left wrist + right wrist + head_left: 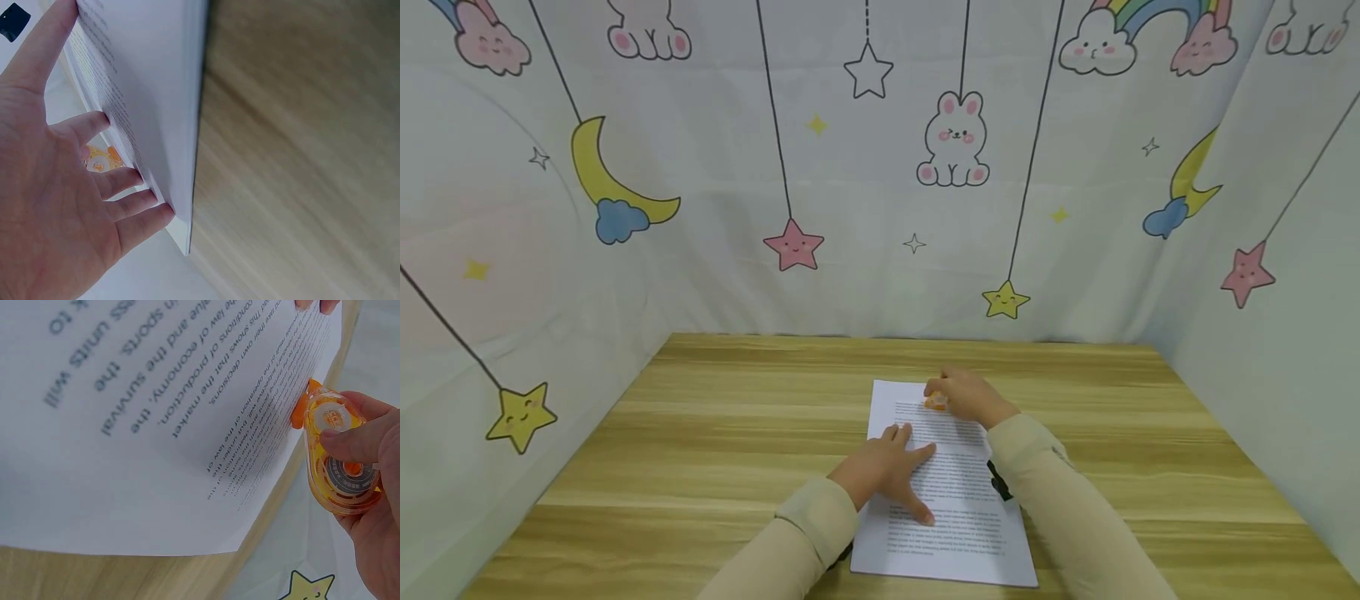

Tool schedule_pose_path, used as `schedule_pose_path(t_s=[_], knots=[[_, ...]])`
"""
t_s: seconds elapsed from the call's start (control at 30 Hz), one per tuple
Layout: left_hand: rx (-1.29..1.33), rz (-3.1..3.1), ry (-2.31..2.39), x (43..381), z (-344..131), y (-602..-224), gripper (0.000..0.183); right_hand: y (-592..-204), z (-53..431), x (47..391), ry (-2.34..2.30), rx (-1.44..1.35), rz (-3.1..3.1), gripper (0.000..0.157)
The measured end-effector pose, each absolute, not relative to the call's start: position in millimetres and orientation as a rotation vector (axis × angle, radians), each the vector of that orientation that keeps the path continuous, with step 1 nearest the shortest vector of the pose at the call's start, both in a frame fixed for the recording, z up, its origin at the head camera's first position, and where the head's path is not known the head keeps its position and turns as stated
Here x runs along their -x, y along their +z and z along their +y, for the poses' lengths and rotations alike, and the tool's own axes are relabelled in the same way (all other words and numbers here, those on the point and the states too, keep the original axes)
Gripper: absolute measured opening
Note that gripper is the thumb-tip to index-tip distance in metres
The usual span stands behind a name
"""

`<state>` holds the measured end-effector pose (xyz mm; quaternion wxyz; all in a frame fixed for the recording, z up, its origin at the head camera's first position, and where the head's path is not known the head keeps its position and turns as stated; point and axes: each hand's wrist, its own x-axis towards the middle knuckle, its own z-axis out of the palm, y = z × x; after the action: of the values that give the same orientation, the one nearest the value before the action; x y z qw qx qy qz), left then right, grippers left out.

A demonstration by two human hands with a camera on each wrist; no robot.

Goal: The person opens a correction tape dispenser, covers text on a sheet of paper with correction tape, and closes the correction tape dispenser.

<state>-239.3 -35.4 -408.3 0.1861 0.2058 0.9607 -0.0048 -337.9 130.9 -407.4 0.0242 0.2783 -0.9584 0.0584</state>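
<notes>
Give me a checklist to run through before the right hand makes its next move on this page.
1. Paper supported: ok, it lies on the wooden table, within the table's edges.
2. Page steadied: ok, the left hand rests on it with fingers spread.
3. Tool held: ok, the right hand grips the orange tape dispenser, thumb against its side.
4. Path between hands: ok, the left hand lies nearer the wearer, apart from the dispenser.
5. Dispenser's orange end piece touching the page: cannot tell; it is close, but contact is unclear.
6. Tape laid on the text: cannot tell; white on white wouldn't show clearly.
</notes>
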Motion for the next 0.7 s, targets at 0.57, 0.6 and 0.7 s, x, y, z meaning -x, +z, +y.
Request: schedule_pose_path(t_s=[0.57, 0.6, 0.7], knots=[[-0.565, 2.693, -0.004, 241.4, -34.2, -410.8, 0.102, -397.7, 126.4, 341.6, -0.015, -0.989, -3.011, 0.025], [-0.566, 2.693, -0.006, 241.7, -34.1, -411.0, 0.102, -397.1, 126.3, 341.4, -0.021, -0.989, -3.011, 0.025], [-0.569, 2.694, -0.009, 242.2, -33.9, -411.1, 0.102, -395.1, 125.4, 340.6, -0.035, -0.986, -3.019, 0.024]])
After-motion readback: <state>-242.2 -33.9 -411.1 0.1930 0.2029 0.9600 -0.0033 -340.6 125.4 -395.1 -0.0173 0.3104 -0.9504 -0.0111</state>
